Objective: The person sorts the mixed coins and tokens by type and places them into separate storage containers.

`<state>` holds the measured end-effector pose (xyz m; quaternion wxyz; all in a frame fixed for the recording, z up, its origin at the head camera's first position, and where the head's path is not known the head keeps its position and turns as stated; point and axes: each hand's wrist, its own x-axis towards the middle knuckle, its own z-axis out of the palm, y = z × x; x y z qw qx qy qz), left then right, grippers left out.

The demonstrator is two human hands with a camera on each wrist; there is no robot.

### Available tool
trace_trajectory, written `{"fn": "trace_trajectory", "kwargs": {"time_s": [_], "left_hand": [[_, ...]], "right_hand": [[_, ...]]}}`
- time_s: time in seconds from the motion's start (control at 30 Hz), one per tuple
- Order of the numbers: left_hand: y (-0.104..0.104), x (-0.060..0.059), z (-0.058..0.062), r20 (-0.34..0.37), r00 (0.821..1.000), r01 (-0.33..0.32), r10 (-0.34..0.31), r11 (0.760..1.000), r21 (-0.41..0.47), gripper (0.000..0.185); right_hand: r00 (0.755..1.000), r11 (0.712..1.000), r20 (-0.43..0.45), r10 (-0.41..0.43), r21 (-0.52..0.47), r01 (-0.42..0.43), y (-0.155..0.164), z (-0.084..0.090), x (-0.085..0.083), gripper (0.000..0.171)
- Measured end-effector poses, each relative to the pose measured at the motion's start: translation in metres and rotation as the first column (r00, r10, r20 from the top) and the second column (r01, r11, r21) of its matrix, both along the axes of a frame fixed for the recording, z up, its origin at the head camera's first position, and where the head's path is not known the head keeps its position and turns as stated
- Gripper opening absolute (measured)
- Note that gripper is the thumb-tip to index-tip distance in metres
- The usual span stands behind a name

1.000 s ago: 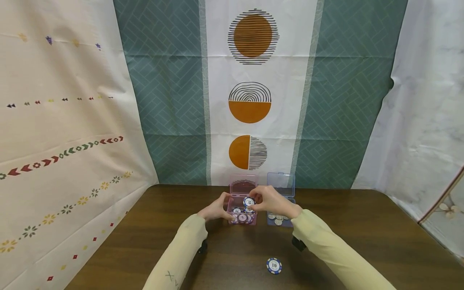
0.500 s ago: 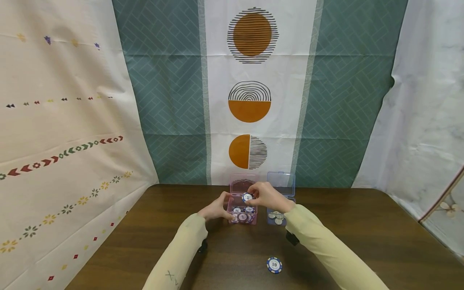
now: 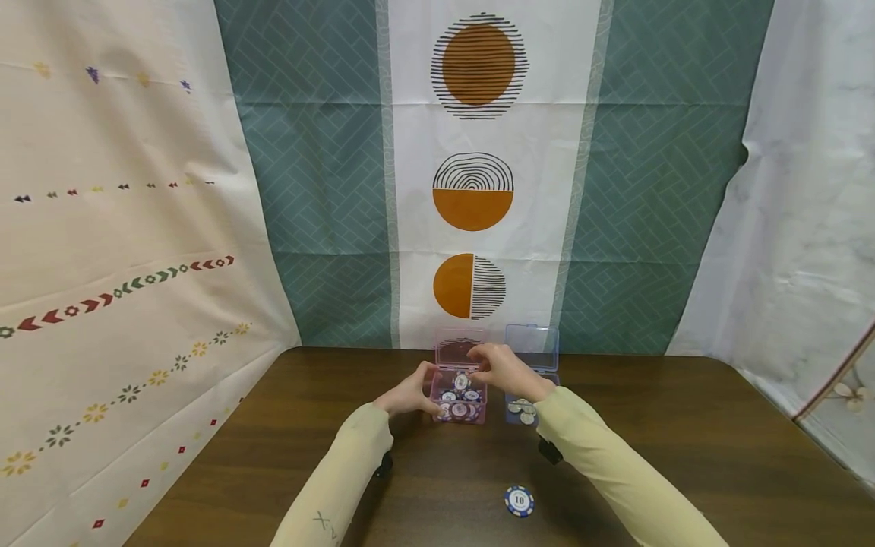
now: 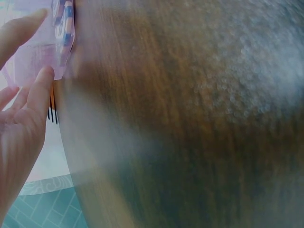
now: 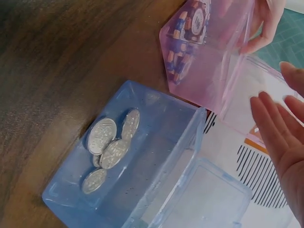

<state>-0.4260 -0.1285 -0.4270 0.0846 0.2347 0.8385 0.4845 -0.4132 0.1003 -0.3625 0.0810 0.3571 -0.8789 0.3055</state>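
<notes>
A pink transparent box (image 3: 459, 416) stands with its lid up at the back of the table, holding several poker chips (image 3: 459, 410). My left hand (image 3: 408, 393) grips this box by its left side, thumb near the front corner and fingers toward the back. Over its right edge is my right hand (image 3: 507, 370), holding nothing, its fingers (image 5: 269, 116) extended in the right wrist view. One chip (image 3: 462, 381) shows in the box just below those fingers. A blue-and-white poker chip (image 3: 519, 501) marked 10 lies flat near the table's front.
Right of the pink box is a blue transparent box (image 5: 156, 102), lid up, with several silver coins (image 5: 114, 153) inside. Both boxes stand on the brown wooden table (image 3: 273, 448). A patterned cloth (image 3: 328, 228) hangs right behind them.
My right hand moved left over the pink box with a poker chip and let it go; the chip is now lower, inside the box. My left hand kept its grip.
</notes>
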Motion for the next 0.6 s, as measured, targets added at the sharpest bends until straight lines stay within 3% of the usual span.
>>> {"fn": "trace_trajectory", "kwargs": {"time_s": [0.33,0.6], "left_hand": [[0.0,-0.002,0.001,-0.016,1.0,0.02,-0.02,1.0,0.015,0.074],[0.002,-0.001,-0.001,-0.031,0.999,0.01,-0.01,1.0,-0.004,0.072]], "right_hand": [[0.997,0.995,-0.045,0.059,-0.077,-0.062,-0.002,0.015,0.007,0.044],[0.981,0.982,-0.052,0.185,0.05,-0.183,0.008,0.019,0.022,0.039]]}}
